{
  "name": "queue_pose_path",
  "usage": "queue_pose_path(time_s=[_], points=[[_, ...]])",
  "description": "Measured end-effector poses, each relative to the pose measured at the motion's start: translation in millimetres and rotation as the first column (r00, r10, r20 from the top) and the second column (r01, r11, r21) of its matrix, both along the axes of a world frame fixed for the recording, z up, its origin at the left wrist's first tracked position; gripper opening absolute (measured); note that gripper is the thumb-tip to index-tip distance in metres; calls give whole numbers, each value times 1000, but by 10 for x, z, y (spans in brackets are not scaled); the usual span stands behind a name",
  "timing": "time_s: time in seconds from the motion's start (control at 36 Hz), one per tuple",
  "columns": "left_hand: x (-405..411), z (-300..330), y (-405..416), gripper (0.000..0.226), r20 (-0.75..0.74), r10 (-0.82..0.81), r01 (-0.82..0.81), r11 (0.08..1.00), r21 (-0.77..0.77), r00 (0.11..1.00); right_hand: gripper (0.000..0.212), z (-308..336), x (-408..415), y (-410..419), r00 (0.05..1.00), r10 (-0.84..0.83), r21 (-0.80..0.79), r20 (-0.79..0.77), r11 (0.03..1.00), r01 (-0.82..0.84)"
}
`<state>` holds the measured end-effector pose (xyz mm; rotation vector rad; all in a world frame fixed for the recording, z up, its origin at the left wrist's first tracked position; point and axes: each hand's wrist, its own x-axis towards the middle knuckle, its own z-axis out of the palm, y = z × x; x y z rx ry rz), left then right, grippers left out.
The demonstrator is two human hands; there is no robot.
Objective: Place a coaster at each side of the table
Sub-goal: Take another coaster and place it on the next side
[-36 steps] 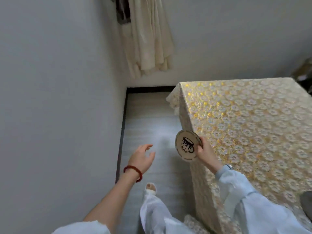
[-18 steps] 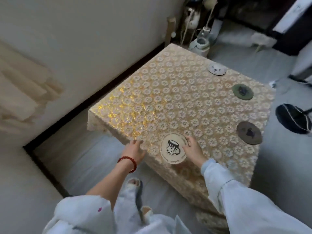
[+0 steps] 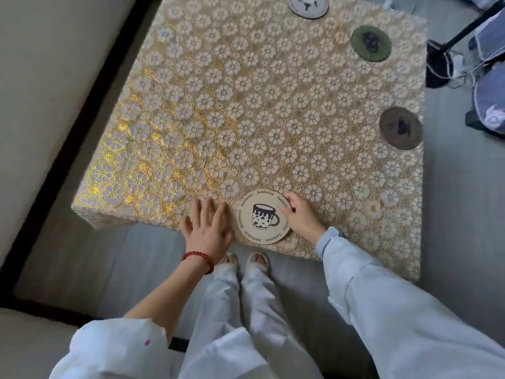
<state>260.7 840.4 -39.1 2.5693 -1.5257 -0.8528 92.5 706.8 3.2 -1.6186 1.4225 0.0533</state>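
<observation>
From my head view, the round beige wooden coaster printed with a spotted mug (image 3: 263,216) lies flat at the table's (image 3: 191,105) six o'clock edge on the gold floral cloth. My right hand (image 3: 302,217) pinches its three o'clock rim; my left hand (image 3: 209,227) rests flat, fingers spread, beside it at nine o'clock.

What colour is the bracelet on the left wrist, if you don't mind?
The bracelet is red, made of beads; the head view shows it plainly.
</observation>
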Motion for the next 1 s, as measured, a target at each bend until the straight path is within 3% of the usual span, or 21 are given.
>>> queue_pose_path(time_s=[0.19, 0.5, 0.78, 1.0], points=[[44, -71, 53, 66, -27, -18, 18, 1000, -11, 999, 30, -97, 26, -27, 998, 44, -115, -52, 992, -50], [46, -47, 42, 65, -22, -23, 23, 1000, 10, 1000, 30, -134, 24, -73, 985, 146, -154, -96, 975, -160], [38, -7, 24, 64, -11, -15, 15, 999, 32, 1000, 50, -263, -13, -32, 967, 211, -284, -140, 927, -244], [54, 20, -8, 65, 11, -25, 24, 997, 78, 1000, 50, -268, -24, -83, 920, 269, -352, -286, 863, -362]])
